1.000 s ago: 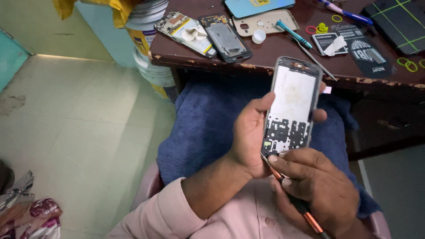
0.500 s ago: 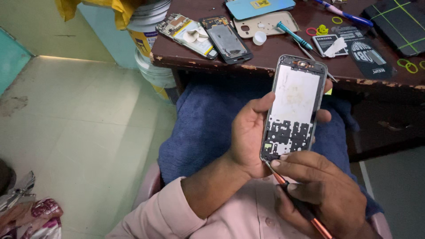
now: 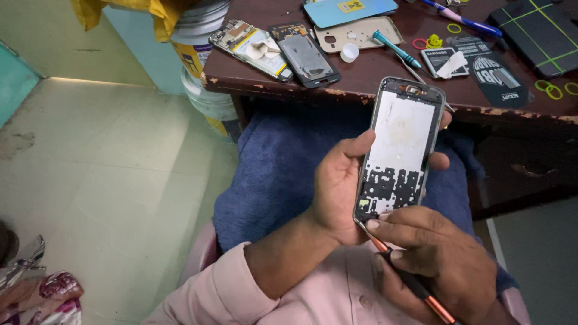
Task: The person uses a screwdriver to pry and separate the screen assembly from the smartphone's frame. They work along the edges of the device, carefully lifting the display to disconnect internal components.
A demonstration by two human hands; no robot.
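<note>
My left hand (image 3: 340,183) grips an opened phone frame (image 3: 398,150) upright over my lap, thumb on its left edge and fingertips showing at its right edge. The frame shows a pale inner plate above and a dark patterned part below. My right hand (image 3: 436,259) holds a thin orange-and-black tool (image 3: 415,286), its tip touching the frame's lower left corner.
A dark wooden desk (image 3: 373,81) ahead carries two more opened phones (image 3: 304,54), a beige back cover (image 3: 361,33), a teal screwdriver (image 3: 396,49), pens, rubber bands and a black mat (image 3: 536,30). A blue cloth (image 3: 283,174) covers my lap. Stacked buckets (image 3: 201,66) stand at the desk's left.
The phone frame and both hands have shifted slightly to the right and down in view; the tool tip stays at the lower left corner.
</note>
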